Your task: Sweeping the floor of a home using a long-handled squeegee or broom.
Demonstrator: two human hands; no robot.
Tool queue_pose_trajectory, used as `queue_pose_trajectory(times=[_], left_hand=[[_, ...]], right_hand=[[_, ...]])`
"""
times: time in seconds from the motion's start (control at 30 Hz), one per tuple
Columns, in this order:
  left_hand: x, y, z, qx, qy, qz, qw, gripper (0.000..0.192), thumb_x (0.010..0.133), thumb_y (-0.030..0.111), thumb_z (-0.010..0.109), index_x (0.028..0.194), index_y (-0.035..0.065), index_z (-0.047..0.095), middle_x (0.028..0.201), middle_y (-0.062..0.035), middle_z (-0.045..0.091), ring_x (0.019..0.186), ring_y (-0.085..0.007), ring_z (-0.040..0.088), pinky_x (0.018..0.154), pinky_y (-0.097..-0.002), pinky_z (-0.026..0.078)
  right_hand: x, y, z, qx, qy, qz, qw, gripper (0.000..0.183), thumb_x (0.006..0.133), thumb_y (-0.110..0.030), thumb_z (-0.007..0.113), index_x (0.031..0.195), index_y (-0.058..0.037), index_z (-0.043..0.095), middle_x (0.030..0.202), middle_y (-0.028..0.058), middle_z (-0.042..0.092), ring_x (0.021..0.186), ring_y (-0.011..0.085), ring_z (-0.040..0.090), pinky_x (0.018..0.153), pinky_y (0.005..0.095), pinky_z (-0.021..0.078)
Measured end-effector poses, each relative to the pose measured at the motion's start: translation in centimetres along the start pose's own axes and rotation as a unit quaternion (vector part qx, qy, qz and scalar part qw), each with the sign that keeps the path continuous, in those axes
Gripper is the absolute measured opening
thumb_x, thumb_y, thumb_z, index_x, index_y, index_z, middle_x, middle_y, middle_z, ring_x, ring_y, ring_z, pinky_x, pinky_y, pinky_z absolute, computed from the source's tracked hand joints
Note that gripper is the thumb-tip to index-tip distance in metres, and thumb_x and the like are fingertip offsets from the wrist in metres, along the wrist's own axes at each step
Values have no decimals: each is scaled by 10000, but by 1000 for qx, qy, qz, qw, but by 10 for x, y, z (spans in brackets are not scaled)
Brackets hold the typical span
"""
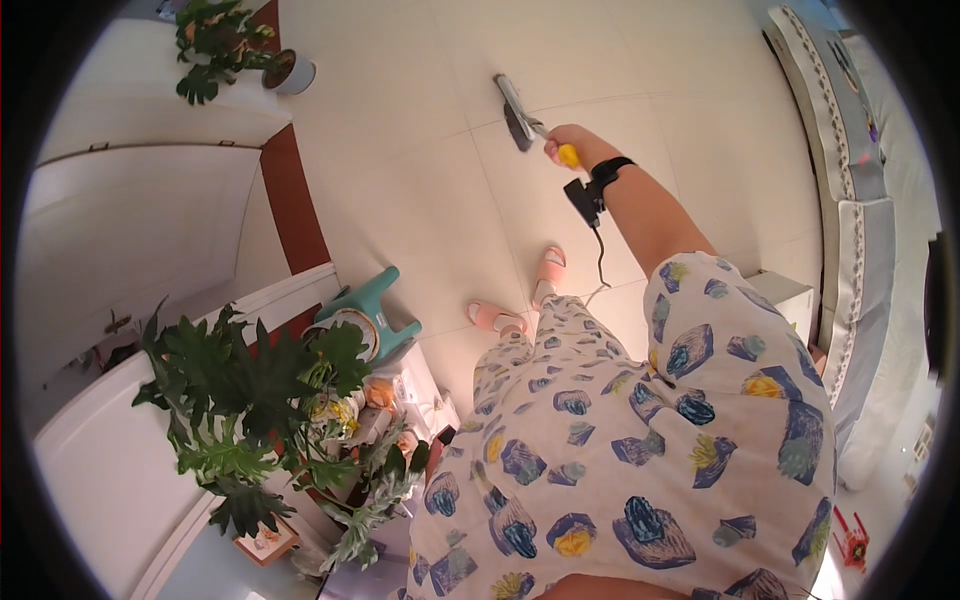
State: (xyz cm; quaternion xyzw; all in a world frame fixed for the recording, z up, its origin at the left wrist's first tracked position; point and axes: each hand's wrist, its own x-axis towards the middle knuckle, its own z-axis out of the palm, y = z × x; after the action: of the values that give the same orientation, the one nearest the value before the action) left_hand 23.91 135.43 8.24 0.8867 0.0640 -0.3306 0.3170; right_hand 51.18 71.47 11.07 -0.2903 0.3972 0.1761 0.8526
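My right hand [564,144] is closed around the yellow handle [568,156] of a small T-shaped cleaning tool. Its long grey head [511,96] is held over or on the pale tiled floor; the picture does not settle whether it is a brush or a squeegee. A dark patch lies alongside the head, perhaps its shadow or bristles. Around my right wrist runs a black strap with a black device [583,199], from which a cable hangs. My left hand is out of view. Below the outstretched arm are my feet in pink slippers [551,266].
To the left stand a teal plastic stool [390,319], a large leafy plant [255,390] and a white door [135,225]. A potted plant [291,71] is farther up. A sofa or bed with grey lace-edged covers [862,247] lines the right, beside a white box [784,300].
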Motion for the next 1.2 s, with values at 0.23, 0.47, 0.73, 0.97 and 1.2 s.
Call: queue_pose_trajectory(times=[0.23, 0.47, 0.73, 0.97, 1.2], left_hand=[[60, 63, -7, 88, -19, 66, 994, 277, 889, 241, 433, 991, 22, 567, 986, -196, 591, 949, -360, 541, 825, -418, 412], [161, 223, -64, 254, -72, 203, 943, 370, 890, 283, 444, 1147, 34, 537, 1128, -194, 562, 1072, -338, 515, 897, -387, 410], [222, 383, -43, 306, -138, 311, 889, 376, 888, 275, 462, 1175, 41, 526, 1122, -162, 580, 1029, -283, 559, 895, -337, 420], [253, 415, -59, 290, -243, 263, 888, 386, 886, 264, 484, 1192, 30, 512, 1168, -148, 559, 1056, -247, 544, 899, -307, 411], [351, 360, -147, 250, -130, 208, 937, 348, 905, 273, 453, 1098, 1, 554, 873, -98, 592, 762, -183, 556, 718, -302, 444]], right_hand=[[-74, 126, -114, -418, 82, -135, 895, 419, 925, -260, 373, 1318, -121, 329, 659, 96, 530, 362, 156, 437, 349, 301, 396], [-243, 288, -165, -265, 205, -53, 941, 492, 917, -258, 420, 1386, -254, 269, 662, 64, 493, 408, 131, 445, 355, 287, 405], [-198, 310, -189, 101, 279, -86, 951, 136, 837, -141, 507, 783, -77, 401, 525, 63, 471, 386, 176, 447, 364, 304, 374], [-92, 245, -226, -282, 202, -454, 821, 232, 789, -198, 558, 611, -53, 524, 538, 67, 518, 474, 182, 510, 423, 315, 404], [4, 82, -133, -123, 183, -312, 924, 142, 750, -82, 509, 626, -29, 553, 558, 96, 537, 466, 202, 532, 413, 319, 403]])
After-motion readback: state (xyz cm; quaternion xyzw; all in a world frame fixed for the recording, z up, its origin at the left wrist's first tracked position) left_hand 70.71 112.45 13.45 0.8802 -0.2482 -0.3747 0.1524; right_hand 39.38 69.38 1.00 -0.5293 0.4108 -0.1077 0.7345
